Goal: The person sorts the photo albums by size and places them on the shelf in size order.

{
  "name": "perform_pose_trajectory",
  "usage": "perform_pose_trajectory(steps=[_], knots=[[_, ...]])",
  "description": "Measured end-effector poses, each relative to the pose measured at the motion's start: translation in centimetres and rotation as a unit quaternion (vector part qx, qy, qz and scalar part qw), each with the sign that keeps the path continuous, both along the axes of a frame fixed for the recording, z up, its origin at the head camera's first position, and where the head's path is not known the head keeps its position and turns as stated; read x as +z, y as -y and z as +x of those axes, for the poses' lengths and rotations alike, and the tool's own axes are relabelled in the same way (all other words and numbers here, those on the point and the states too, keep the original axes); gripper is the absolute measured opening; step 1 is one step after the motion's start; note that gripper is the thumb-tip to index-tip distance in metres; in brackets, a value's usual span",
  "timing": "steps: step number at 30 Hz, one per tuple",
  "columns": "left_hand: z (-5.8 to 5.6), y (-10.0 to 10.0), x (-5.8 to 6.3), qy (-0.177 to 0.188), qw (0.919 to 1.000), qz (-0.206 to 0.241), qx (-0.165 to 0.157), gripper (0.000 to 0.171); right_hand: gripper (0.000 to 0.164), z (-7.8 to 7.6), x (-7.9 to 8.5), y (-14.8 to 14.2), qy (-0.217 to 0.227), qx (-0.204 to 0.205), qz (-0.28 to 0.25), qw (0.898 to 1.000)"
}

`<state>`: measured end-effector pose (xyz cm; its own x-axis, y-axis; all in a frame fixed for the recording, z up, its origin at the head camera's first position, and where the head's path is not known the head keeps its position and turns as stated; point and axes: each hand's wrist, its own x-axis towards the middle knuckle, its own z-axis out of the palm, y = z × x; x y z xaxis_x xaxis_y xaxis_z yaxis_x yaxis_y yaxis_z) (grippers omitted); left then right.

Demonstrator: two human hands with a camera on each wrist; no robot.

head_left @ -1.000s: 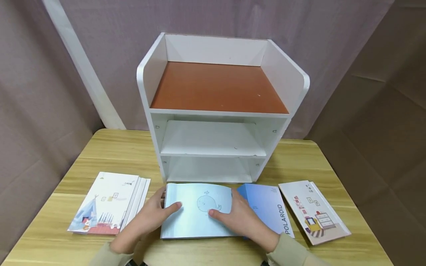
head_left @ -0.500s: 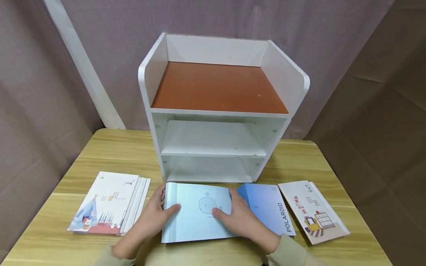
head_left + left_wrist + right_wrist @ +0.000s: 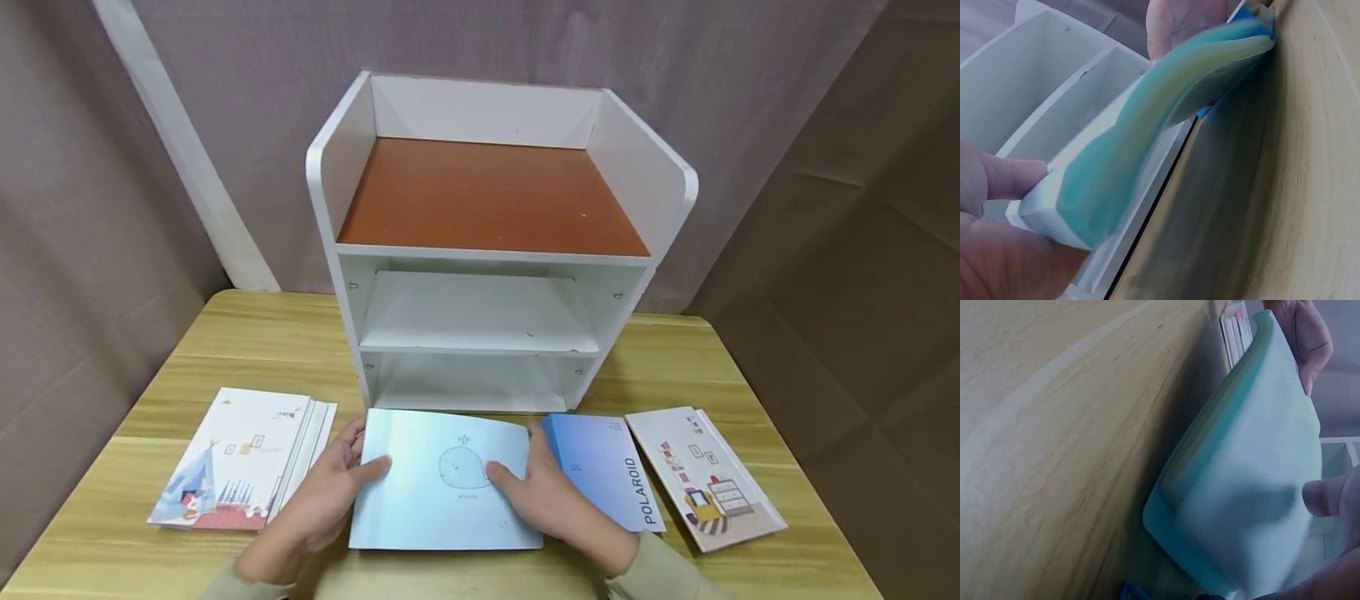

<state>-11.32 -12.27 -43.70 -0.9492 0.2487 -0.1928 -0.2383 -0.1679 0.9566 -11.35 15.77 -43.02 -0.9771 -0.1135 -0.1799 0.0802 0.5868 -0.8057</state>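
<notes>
Both hands hold a light blue softcover book point(image 3: 420, 508) with a whale drawing on its cover, in front of the shelf. My left hand point(image 3: 322, 492) grips its left edge, thumb on top and fingers underneath. At the right edge my right hand point(image 3: 551, 487) grips it, thumb lying on the cover beside the whale. In the left wrist view the page block point(image 3: 1166, 94) bends in a curve above the table, with shadow below. The right wrist view shows the cover's corner point(image 3: 1185, 544) spread from the pages. The fingers under the book are mostly hidden.
A white shelf unit point(image 3: 483, 258) with a brown top board stands right behind the book. On the left lies a stack of illustrated books point(image 3: 240, 458). To the right are a blue POLAROID book point(image 3: 603, 475) and illustrated books point(image 3: 705, 479). Curtains point(image 3: 82, 208) enclose the table.
The book has shifted slightly left and towards me, and its cover has tilted and levelled again. Both hands keep their grip at the edges. The other books stay put.
</notes>
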Motion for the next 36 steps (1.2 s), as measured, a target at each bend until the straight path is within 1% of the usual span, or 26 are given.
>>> perform_pose_trajectory(steps=[4, 8, 12, 15, 18, 23, 26, 31, 36], knots=[[0.0, 0.5, 0.2, 0.007, 0.9989, 0.041, -0.02, 0.07, 0.104, 0.2, 0.2, -0.2, 0.012, -0.02, -0.019, 1.0], [0.1, 0.9, 0.5, 0.011, 0.9973, 0.068, -0.026, 0.072, 0.102, 0.3, 0.5, -0.3, 0.017, -0.027, -0.045, 0.999], [0.2, 0.9, 0.8, 0.01, 0.9958, 0.089, -0.015, 0.069, 0.096, 0.4, 0.4, -0.6, 0.026, -0.029, -0.081, 0.996], [0.2, 0.7, 1.0, 0.003, 0.9955, 0.094, -0.001, 0.066, 0.093, 0.5, 0.4, -0.9, 0.03, -0.037, -0.114, 0.992], [0.3, 0.6, 1.1, -0.002, 0.9955, 0.094, 0.008, 0.064, 0.086, 0.5, 0.3, -1.2, 0.023, -0.041, -0.153, 0.987], [0.3, 0.5, 1.3, 0.002, 0.9946, 0.101, 0.022, 0.062, 0.061, 0.5, 0.1, -1.5, 0.011, -0.037, -0.197, 0.98], [0.2, 0.4, 1.4, 0.006, 0.9941, 0.104, 0.03, 0.061, 0.054, 0.7, 0.0, -1.6, 0.019, -0.027, -0.212, 0.977], [0.0, 0.3, 1.5, 0.004, 0.9941, 0.099, 0.045, 0.062, 0.051, 0.9, -0.1, -2.0, 0.03, 0.012, -0.236, 0.971], [0.0, 0.1, 1.7, -0.008, 0.9947, 0.088, 0.053, 0.059, 0.051, 0.9, -0.3, -2.2, 0.009, 0.046, -0.246, 0.968]])
